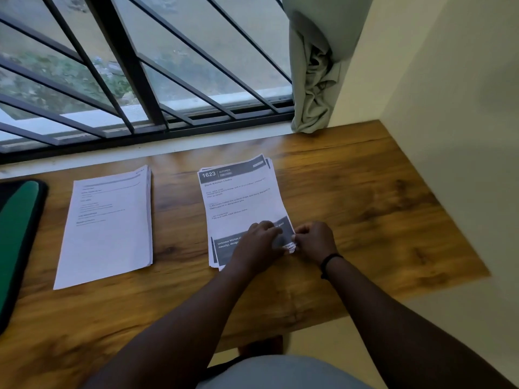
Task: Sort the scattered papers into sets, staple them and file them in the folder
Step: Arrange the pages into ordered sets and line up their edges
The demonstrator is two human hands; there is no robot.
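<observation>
Folder (16,234), green with a dark border: lying at the far left edge of the worktop (365,209), partly cut off by the frame.

Left stack of papers (108,223): lying flat just right of the folder, apart from it, printed text facing up, edges squared.

Right stack of papers (238,200): lying near the middle of the worktop, well apart from the left stack, its sheets slightly fanned at the far end. The top sheet is showing a dark header reading "1623 KITCHEN" and a dark band near its near edge.

Left hand (257,244): resting on the near right part of the right stack, fingers bent and pressing down on the top sheet.

Right hand (314,242): sitting at the near right corner of the same stack, fingers curled and pinching that corner, where a small red-and-white mark is showing. A dark band (327,262) is circling the wrist.

Curtain (317,66), pale green: hanging bunched at the far right, its hem touching the worktop beside the barred window (140,66).
</observation>
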